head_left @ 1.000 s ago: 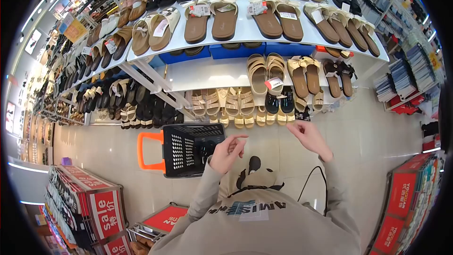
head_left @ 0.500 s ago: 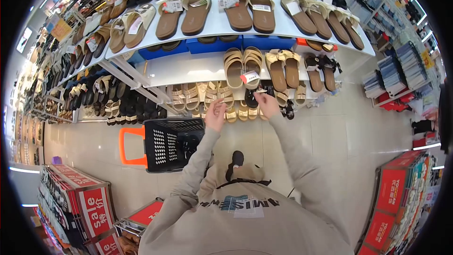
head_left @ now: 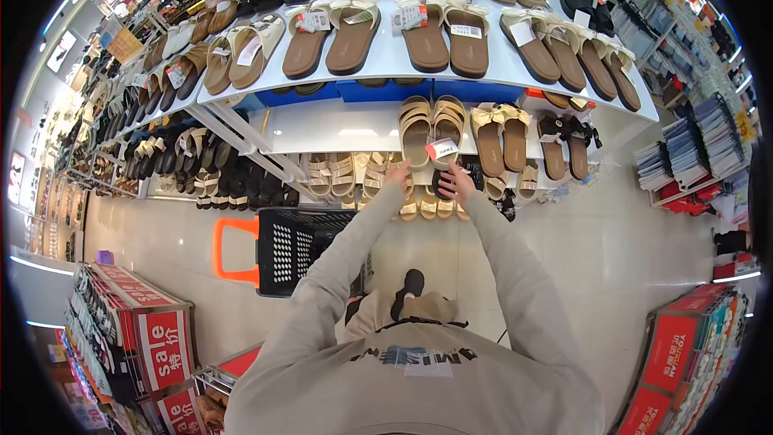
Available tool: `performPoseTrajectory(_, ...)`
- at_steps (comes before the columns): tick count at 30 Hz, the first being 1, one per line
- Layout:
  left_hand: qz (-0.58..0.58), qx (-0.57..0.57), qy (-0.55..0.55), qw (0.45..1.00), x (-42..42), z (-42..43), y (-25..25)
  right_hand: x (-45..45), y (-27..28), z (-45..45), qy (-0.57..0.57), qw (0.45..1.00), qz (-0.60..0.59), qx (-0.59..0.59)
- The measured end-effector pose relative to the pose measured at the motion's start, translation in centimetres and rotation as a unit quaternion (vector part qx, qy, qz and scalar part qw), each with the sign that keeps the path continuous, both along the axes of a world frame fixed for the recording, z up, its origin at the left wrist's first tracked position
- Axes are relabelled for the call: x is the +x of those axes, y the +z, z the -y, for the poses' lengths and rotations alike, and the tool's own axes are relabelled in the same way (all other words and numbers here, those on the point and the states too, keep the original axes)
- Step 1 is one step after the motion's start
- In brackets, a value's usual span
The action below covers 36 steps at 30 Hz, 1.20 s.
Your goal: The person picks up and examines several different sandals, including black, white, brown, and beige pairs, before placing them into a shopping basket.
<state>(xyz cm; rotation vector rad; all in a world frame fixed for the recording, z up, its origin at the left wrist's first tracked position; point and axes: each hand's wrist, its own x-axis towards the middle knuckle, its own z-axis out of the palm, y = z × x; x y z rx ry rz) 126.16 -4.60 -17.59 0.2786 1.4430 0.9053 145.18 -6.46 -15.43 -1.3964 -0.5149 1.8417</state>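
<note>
A pair of beige strappy sandals stands on the middle shelf, toes toward the back: a left sandal (head_left: 415, 135) and a right sandal (head_left: 448, 117). A white and red tag (head_left: 440, 149) lies over the right sandal's heel end. My left hand (head_left: 397, 177) reaches up to the heel of the left sandal, fingers stretched out; whether it touches is unclear. Just below the right sandal's heel, my right hand (head_left: 459, 184) has its fingers spread and holds nothing. To the right stand bow-topped brown sandals (head_left: 489, 145) and black-strapped sandals (head_left: 552, 153).
Rows of slides fill the white upper shelf (head_left: 386, 80), whose edge overhangs the middle one. Blue boxes (head_left: 378, 91) sit beneath it. A black basket with an orange handle (head_left: 219, 248) is on the floor at my left. Sale bins (head_left: 167, 346) flank me behind.
Both hands have moved forward toward the heels of the beige strappy sandals, and my arms are more stretched out. The view has shifted slightly, so the shelves appear lower and further right.
</note>
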Motion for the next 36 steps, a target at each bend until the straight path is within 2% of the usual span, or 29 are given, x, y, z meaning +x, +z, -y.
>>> performPoseTrajectory(1,-0.002,0.002,0.003,1.0,0.1,-0.2,-0.1,-0.2,-0.5,-0.7,0.003,1.0,-0.002,0.002)
performPoseTrajectory(3,0.096,0.068,-0.031,0.993,0.3,-0.4,-0.6,-0.5,-1.8,-2.0,0.065,0.998,0.0,-0.003)
performPoseTrajectory(5,0.089,0.051,-0.009,0.995,1.2,-1.7,-2.0,-0.8,-2.5,-2.7,0.056,0.998,0.002,0.001)
performPoseTrajectory(8,0.158,0.05,0.019,0.986,0.8,-2.7,-4.7,-1.2,-3.5,-2.5,-0.042,0.998,-0.026,0.032)
performPoseTrajectory(13,0.134,0.074,0.005,0.988,0.7,-1.4,-2.4,-0.5,-2.5,-2.0,-0.053,0.998,-0.017,0.036)
performPoseTrajectory(15,0.163,0.061,-0.003,0.985,0.3,-0.9,-2.1,-0.5,-2.2,-1.2,-0.062,0.998,-0.009,0.025)
performPoseTrajectory(16,0.164,0.053,0.0,0.985,-0.1,0.3,-1.4,-0.7,-2.4,-0.1,-0.069,0.997,0.001,0.027)
performPoseTrajectory(18,0.268,0.028,0.018,0.963,-1.3,4.2,-0.7,-0.9,-2.2,3.7,-0.057,0.996,0.018,0.064)
performPoseTrajectory(21,0.267,0.007,0.064,0.962,-3.5,13.1,0.0,-3.0,1.4,11.0,-0.053,0.998,0.026,0.02)
performPoseTrajectory(23,0.276,0.001,0.066,0.959,-5.9,18.9,1.5,-4.4,1.7,15.8,-0.061,0.998,-0.023,-0.005)
performPoseTrajectory(26,0.341,0.007,0.096,0.935,-11.3,27.5,-2.6,-5.9,2.4,21.3,-0.01,0.997,-0.035,-0.07)
performPoseTrajectory(27,0.227,0.049,0.038,0.972,-13.2,30.2,-5.3,-6.4,1.8,22.4,0.001,0.996,-0.033,-0.08)
performPoseTrajectory(28,0.107,0.088,-0.024,0.99,-14.2,31.6,-5.2,-6.8,1.1,23.2,0.031,0.994,-0.039,-0.093)
performPoseTrajectory(29,0.107,0.084,-0.015,0.991,-15.0,32.4,-5.1,-7.6,0.4,23.7,0.06,0.992,-0.047,-0.103)
performPoseTrajectory(31,0.137,-0.077,0.158,0.975,-15.6,31.3,0.3,-10.0,0.2,23.9,0.068,0.988,-0.036,-0.138)
performPoseTrajectory(32,0.14,-0.07,0.193,0.969,-16.2,31.4,0.5,-11.3,0.0,23.5,0.087,0.981,-0.048,-0.166)
performPoseTrajectory(33,0.142,-0.072,0.198,0.967,-17.0,31.9,-0.8,-12.6,-0.2,23.1,0.105,0.973,-0.061,-0.195)
performPoseTrajectory(35,0.22,-0.07,0.263,0.937,-18.8,32.8,-4.5,-15.5,-1.7,22.4,0.115,0.969,-0.065,-0.207)
performPoseTrajectory(36,0.222,-0.071,0.266,0.935,-19.7,32.6,-4.5,-17.4,-2.0,22.0,0.123,0.965,-0.073,-0.218)
